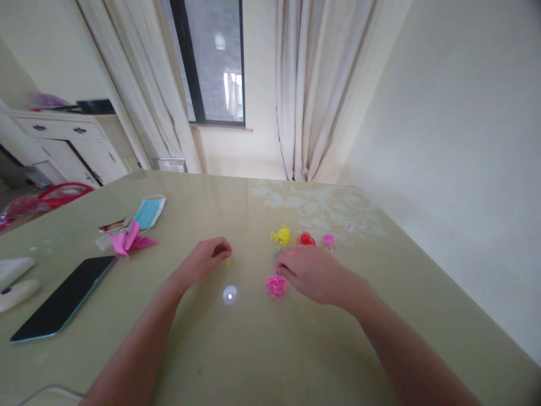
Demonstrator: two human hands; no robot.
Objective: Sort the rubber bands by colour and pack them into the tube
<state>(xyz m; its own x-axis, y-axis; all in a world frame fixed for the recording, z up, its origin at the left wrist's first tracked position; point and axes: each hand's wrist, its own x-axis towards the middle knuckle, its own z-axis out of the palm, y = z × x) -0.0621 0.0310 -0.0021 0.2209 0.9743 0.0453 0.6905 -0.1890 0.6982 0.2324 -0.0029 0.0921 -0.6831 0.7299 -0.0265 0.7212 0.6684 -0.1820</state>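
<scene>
My left hand (pixel 208 259) is closed in a pinch above the table, with a thin yellow rubber band (pixel 228 263) hanging from its fingertips. My right hand (pixel 310 272) has its fingers pressed together over the piles of small bands; what they hold, if anything, is hidden. Just below those fingers lies a pink pile of rubber bands (pixel 276 286). A bluish pile (pixel 278 254) is partly covered by the same hand. Behind it are a yellow pile (pixel 280 235) and a red pile (pixel 306 239), the red one partly hidden by my hand.
A small pink cup-like object (pixel 328 241) stands right of the piles. On the left lie a black-screened tablet (pixel 65 298), a pink folded paper shape (pixel 132 240), a blue face mask (pixel 149 213) and a white mouse-like object (pixel 19 294). A wall borders the table's right side.
</scene>
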